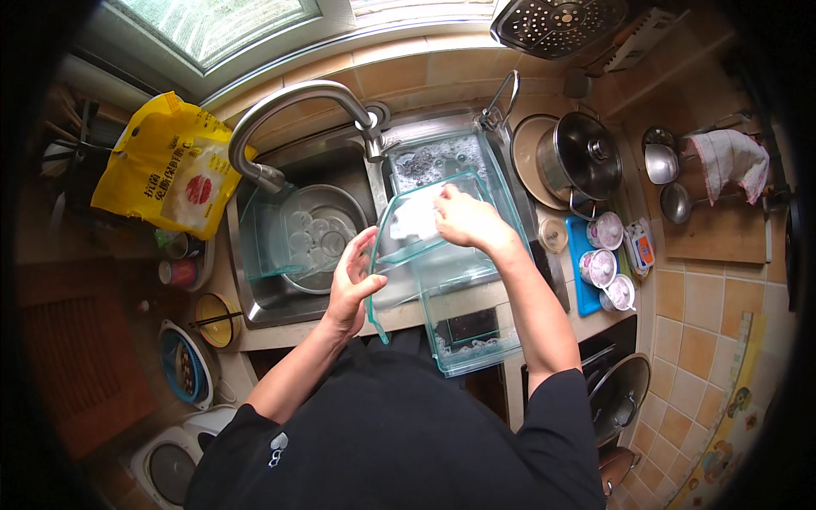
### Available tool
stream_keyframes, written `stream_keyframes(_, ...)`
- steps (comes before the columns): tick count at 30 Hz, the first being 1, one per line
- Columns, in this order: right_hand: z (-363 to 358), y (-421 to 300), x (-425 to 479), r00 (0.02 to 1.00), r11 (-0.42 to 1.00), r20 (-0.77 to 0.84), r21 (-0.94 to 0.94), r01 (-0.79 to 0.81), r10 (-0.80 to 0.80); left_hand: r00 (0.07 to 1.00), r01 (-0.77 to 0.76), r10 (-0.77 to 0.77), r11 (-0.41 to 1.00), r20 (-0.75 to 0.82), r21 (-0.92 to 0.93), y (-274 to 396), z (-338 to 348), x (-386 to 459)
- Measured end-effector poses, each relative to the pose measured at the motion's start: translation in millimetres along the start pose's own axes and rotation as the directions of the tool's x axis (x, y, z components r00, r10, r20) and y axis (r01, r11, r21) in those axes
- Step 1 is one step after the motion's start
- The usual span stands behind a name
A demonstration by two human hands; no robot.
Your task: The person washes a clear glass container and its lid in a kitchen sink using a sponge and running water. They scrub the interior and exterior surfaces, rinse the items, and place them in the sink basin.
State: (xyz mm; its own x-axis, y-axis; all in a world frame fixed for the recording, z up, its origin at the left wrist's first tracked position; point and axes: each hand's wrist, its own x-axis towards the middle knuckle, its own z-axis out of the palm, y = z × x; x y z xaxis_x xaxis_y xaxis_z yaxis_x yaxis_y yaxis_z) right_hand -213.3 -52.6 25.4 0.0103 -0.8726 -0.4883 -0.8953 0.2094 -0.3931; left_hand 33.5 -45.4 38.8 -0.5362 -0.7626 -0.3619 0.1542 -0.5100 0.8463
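Over the right basin of the sink, my left hand (354, 280) holds the left edge of a clear greenish plastic bin (408, 255). My right hand (465, 217) presses a white cloth (417, 213) against the bin's inside. Beneath it, a larger clear bin (472, 331) with suds at its near end lies tilted across the basin and counter edge. Soapy water with dark bits (421, 164) stands in the right basin. In the left basin, another clear greenish bin (258, 239) leans beside a steel bowl (299, 280) holding several clear round pieces.
A curved steel faucet (299, 89) arches over the left basin. Left are a yellow bag (150, 159) and a yellow bowl with chopsticks (213, 319). Right stand a lidded pot (583, 156) and a blue tray (577, 280) with several lidded cups. A small tap (503, 102) is behind.
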Motion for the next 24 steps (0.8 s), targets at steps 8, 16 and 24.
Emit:
stream_keyframes(8,13.2,-38.6,-5.9,0.938,0.939,-0.058,0.018,0.343,-0.342,1.000,-0.016,0.016,0.999,0.018,0.030,-1.2,1.8,7.4)
stream_keyframes(16,-7.4,-6.9,-11.2,0.997,0.996,-0.006,-0.056,0.076,-0.076,0.999,-0.038,0.037,0.999,0.022,0.009,-2.8,-2.5,7.3)
stream_keyframes(24,-14.4,-9.0,-16.1,0.991,0.990,0.014,-0.025,0.136,-0.136,0.997,-0.060,0.057,0.995,0.048,0.076,-0.8,-0.3,7.4)
